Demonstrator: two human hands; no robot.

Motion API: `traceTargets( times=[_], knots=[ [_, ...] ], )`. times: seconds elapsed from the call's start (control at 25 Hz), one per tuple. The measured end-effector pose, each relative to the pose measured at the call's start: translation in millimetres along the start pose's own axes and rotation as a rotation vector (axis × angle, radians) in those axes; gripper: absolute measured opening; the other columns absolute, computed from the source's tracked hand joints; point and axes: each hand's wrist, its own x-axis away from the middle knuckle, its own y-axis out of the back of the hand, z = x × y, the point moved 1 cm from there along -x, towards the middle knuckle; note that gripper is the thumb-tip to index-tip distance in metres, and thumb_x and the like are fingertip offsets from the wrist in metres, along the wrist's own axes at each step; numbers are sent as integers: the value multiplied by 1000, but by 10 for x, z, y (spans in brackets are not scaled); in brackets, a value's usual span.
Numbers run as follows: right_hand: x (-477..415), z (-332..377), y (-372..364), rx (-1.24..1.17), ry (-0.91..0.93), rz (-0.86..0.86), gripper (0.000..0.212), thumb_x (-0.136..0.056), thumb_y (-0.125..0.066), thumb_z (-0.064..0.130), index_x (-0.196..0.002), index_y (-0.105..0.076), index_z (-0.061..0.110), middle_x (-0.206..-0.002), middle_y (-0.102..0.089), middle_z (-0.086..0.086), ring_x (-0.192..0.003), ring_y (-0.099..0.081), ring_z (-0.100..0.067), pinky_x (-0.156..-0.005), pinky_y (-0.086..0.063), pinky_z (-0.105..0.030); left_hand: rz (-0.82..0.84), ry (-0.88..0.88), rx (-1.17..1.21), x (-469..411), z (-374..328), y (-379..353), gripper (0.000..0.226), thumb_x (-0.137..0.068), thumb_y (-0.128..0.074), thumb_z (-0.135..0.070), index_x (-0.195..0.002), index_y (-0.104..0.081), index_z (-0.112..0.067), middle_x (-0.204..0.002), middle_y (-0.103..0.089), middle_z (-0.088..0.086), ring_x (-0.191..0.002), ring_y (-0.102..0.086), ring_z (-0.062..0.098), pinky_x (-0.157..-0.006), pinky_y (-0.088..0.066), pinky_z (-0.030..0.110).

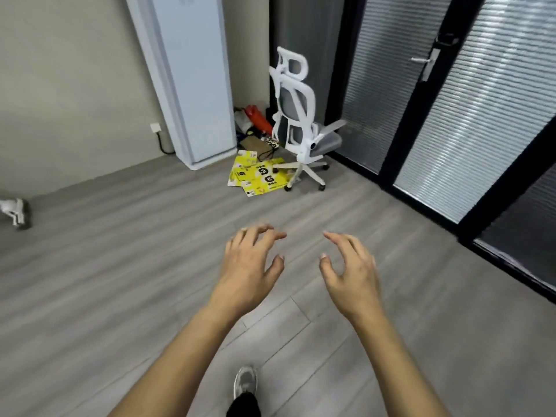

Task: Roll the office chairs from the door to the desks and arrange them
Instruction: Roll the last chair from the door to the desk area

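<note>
A white-framed office chair (296, 121) with grey mesh back, headrest and grey seat stands on castors in the far corner, beside the glass door (427, 94) with its black frame and metal handle. My left hand (251, 266) and my right hand (350, 272) are held out in front of me over the floor, well short of the chair. Both hands hold nothing, with fingers spread and slightly curled.
A tall white floor air conditioner (192, 79) stands against the back wall. Yellow flattened boxes (258, 176) and bags (255, 121) lie on the floor left of the chair. A white castor leg (15, 212) shows at the left edge. My shoe (245, 383) steps on grey wood flooring.
</note>
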Motion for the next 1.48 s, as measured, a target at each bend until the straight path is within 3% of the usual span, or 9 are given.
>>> traceTargets(
  times=[0.32,0.64,0.84,1.08,1.32,1.48],
  knots=[
    [-2799,-10,-1400,-16,21,-1,39,-93,-60,29,-131,-58,32,-122,-57,12,-112,-47,-7,-102,-41,-37,-47,106,34,-2509,1894,-9,46,-88,-37,-50,-127,-55,-37,-129,-51,-10,-120,-44,18,-100,-37,38],
    [-5311,-374,-2547,-46,23,-71,41,-88,-61,28,-129,-59,33,-124,-53,15,-115,-53,-9,-100,-37,-31,-26,27,-10,-5044,3165,-423,40,-89,-41,-47,-123,-58,-36,-135,-49,-10,-124,-41,17,-93,-33,36],
    [-7068,-732,-3349,-91,2,-60,42,-87,-60,31,-129,-59,32,-124,-54,14,-115,-54,-12,-100,-42,-40,8,33,-28,-6676,3929,-668,43,-88,-38,-49,-124,-58,-36,-138,-49,-8,-125,-44,20,-93,-35,39],
    [-8906,-862,-4202,-82,45,-36,39,-88,-66,26,-126,-62,30,-130,-53,12,-122,-52,-12,-102,-42,-40,-45,54,-55,-8335,4979,-728,39,-89,-41,-46,-122,-59,-35,-136,-53,-6,-122,-47,20,-96,-41,43],
    [-10577,-1336,-4942,6,-102,-167,40,-85,-58,33,-124,-65,29,-134,-52,10,-129,-50,-12,-105,-42,-42,39,-46,-13,-10305,6048,-1169,39,-91,-38,-48,-124,-57,-36,-136,-50,-11,-123,-42,17,-99,-34,35],
    [-11408,-1672,-5241,87,-227,-245,39,-86,-54,39,-124,-62,32,-128,-55,10,-118,-56,-17,-101,-46,-50,163,-170,28,-11628,6432,-1584,37,-92,-42,-42,-127,-53,-36,-134,-48,-14,-122,-42,17,-100,-34,36]
  ],
)
